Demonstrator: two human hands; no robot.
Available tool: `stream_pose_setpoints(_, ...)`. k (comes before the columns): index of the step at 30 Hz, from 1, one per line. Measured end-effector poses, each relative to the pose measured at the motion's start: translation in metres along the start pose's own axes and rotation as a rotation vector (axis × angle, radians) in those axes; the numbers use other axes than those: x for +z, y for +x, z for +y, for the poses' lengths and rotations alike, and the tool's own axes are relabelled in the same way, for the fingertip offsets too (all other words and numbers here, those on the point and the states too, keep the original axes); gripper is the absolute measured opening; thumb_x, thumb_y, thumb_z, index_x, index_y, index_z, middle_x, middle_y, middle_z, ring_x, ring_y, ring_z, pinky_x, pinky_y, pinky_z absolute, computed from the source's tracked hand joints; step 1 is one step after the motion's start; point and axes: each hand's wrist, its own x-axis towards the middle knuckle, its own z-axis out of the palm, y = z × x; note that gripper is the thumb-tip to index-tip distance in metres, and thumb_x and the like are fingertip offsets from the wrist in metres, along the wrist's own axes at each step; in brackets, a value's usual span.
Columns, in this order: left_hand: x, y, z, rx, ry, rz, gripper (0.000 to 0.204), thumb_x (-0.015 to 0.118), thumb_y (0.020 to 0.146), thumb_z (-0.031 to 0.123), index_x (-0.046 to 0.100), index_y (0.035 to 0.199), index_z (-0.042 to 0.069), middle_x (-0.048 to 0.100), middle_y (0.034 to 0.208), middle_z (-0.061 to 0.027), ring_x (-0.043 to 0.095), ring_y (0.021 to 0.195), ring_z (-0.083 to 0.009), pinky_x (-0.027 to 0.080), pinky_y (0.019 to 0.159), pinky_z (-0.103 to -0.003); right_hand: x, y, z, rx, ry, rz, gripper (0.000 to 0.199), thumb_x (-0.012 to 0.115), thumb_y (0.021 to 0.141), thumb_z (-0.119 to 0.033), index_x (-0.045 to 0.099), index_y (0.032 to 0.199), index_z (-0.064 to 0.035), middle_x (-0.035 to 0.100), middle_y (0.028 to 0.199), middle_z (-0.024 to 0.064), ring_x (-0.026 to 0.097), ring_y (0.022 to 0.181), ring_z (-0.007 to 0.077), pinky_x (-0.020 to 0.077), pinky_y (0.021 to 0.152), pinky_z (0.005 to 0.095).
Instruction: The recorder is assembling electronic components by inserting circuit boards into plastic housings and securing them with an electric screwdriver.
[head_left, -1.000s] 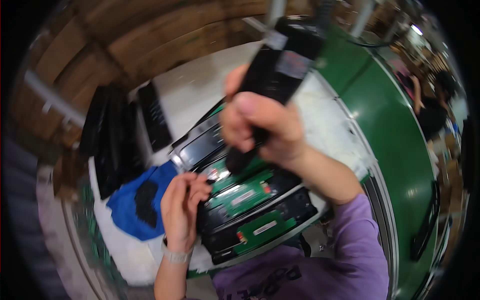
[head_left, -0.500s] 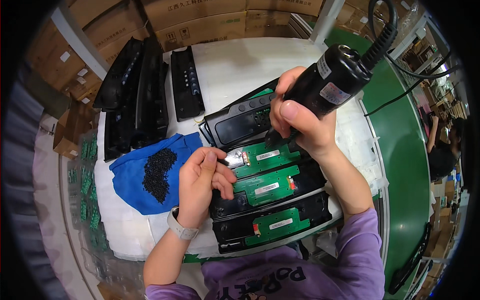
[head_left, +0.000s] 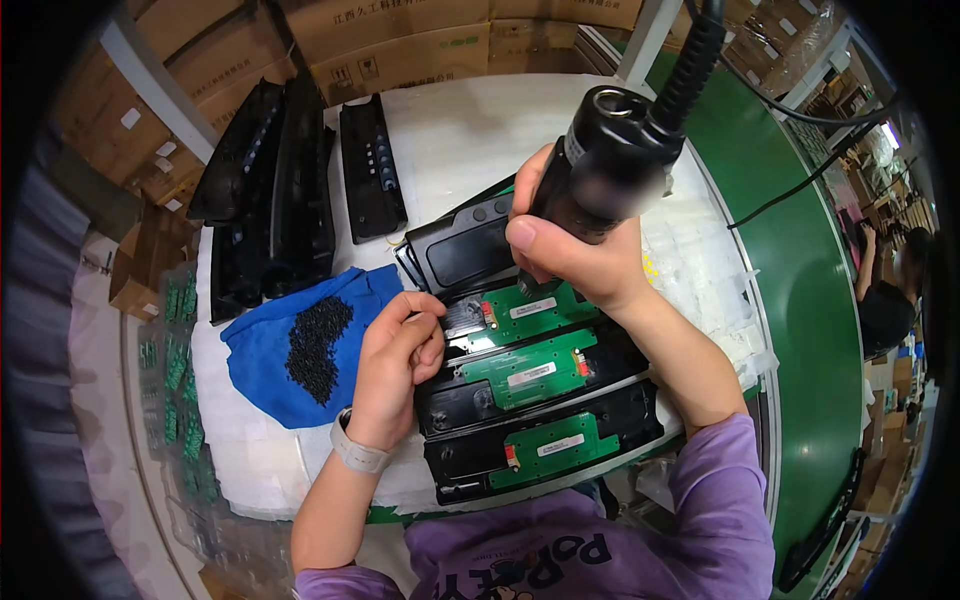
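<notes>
My right hand (head_left: 585, 255) is wrapped round a black corded electric screwdriver (head_left: 600, 165). The screwdriver's lower end points down at a green circuit board (head_left: 555, 312) in the farthest of three black housings; its tip is hard to make out. By that housing's left end, my left hand (head_left: 395, 345) has its fingers curled in, the index fingertip at the housing edge. What these fingers hold, if anything, is hidden. Closer to me lie a second green board (head_left: 545, 375) and a third green board (head_left: 575, 440), each in its own black housing. Small black screws (head_left: 315, 350) are heaped on a blue cloth (head_left: 250, 375).
Beyond my hands lies a black panel with round buttons (head_left: 465, 245). Black shells (head_left: 270, 190) are stacked at the far left, beside a narrow black part (head_left: 370, 170). Bagged green boards (head_left: 180, 380) hang left of the table. A green surface (head_left: 800, 330) runs along the right.
My right hand and the screwdriver have moved left, and the screwdriver stands more upright over the farthest board. The left hand's fingers have curled in more, close to the housing's left end.
</notes>
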Motion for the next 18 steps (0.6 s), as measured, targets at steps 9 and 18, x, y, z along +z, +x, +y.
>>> stream_pose_setpoints(9, -0.006, 0.002, -0.003, -0.015, -0.131, -0.051, 0.011, 0.052, 0.085, 0.002, 0.054, 0.096, -0.001, 0.058, 0.076, -0.0055, 0.051, 0.061, -0.0094, 0.040, 0.055, -0.020, -0.004, -0.005, -0.001, -0.044, 0.041, -0.035, 0.024, 0.068, 0.070, -0.011, 0.049, 0.082, -0.0029, 0.051, 0.060, 0.0031, 0.047, 0.044, 0.0083, 0.0367, 0.040, 0.0208)
stream_pose_setpoints(18, -0.002, -0.006, -0.008, 0.014, -0.098, -0.137, 0.016, 0.061, 0.084, 0.005, 0.058, 0.098, -0.002, 0.063, 0.087, -0.0098, 0.060, 0.073, -0.0132, 0.047, 0.066, -0.023, -0.024, -0.009, -0.027, -0.267, 0.643, -0.260, 0.034, 0.047, 0.089, -0.036, 0.042, 0.105, -0.0074, 0.046, 0.063, -0.0016, 0.043, 0.047, 0.0093, 0.0392, 0.057, 0.0279)
